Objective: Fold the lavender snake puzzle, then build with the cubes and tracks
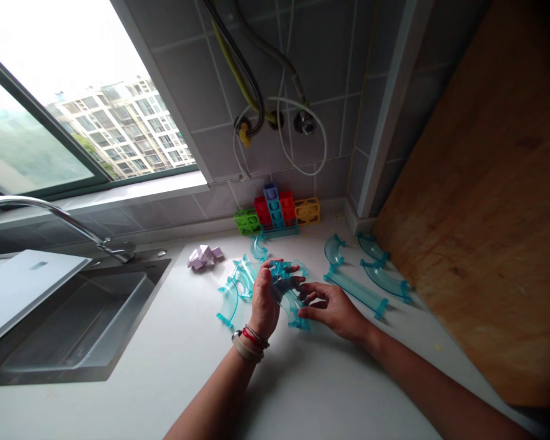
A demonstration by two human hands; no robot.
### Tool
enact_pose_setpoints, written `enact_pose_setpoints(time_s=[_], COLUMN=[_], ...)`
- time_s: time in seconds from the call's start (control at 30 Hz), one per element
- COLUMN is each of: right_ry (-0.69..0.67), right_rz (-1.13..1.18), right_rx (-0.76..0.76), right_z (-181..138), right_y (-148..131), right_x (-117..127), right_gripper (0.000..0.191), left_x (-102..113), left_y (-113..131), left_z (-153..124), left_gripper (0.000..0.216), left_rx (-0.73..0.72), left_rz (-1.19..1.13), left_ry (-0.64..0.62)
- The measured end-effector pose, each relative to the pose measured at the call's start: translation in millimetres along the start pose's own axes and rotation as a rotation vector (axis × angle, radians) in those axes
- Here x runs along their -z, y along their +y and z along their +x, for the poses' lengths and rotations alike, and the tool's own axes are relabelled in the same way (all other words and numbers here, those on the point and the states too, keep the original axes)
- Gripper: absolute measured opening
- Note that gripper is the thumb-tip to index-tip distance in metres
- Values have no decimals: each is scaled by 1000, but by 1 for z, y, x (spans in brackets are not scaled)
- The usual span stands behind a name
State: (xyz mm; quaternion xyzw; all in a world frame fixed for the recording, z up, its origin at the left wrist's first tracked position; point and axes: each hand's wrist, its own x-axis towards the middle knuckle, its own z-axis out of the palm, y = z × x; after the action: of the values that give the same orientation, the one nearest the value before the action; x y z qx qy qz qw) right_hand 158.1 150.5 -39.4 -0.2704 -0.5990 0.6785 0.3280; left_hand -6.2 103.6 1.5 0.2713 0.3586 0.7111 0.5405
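Note:
My left hand [264, 302] is raised over the white counter, its fingers curled round a translucent blue curved track piece [289, 299]. From the other side, my right hand [333, 310] pinches the same piece near its lower end; my fingers hide part of it. Just behind and left of my hands lie several loose blue pieces, among them a curved track piece [230, 300]. To the right, a long straight track piece [356, 292] rests on the counter, with another curved track piece [385, 280] beside it.
Green [247, 221], red [263, 212] and yellow blocks [308, 211] stand by the back wall. Lilac blocks [204, 257] lie near the sink [119, 342], under a faucet [68, 220]. Hoses hang on the tiled wall. A wooden board [481, 201] leans at the right.

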Motion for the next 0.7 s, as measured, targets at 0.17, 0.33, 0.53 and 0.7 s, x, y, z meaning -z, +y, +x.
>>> enact_pose_setpoints(time_s=[0.17, 0.33, 0.53, 0.7], right_ry=[9, -13, -76, -82], right_rz=[-9, -2, 201, 220], right_rx=[-1, -40, -126, -115], right_z=[0, 1, 2, 2], right_y=[2, 1, -7, -6], right_x=[0, 1, 3, 6], right_gripper=[54, 50, 47, 46], left_x=[0, -1, -3, -4], left_y=[-3, -4, -2, -1], left_z=[1, 3, 3, 3], left_gripper=[57, 58, 59, 53], left_rx=[0, 63, 190, 200], left_rz=[26, 53, -48, -60], left_ry=[35, 126, 65, 32])
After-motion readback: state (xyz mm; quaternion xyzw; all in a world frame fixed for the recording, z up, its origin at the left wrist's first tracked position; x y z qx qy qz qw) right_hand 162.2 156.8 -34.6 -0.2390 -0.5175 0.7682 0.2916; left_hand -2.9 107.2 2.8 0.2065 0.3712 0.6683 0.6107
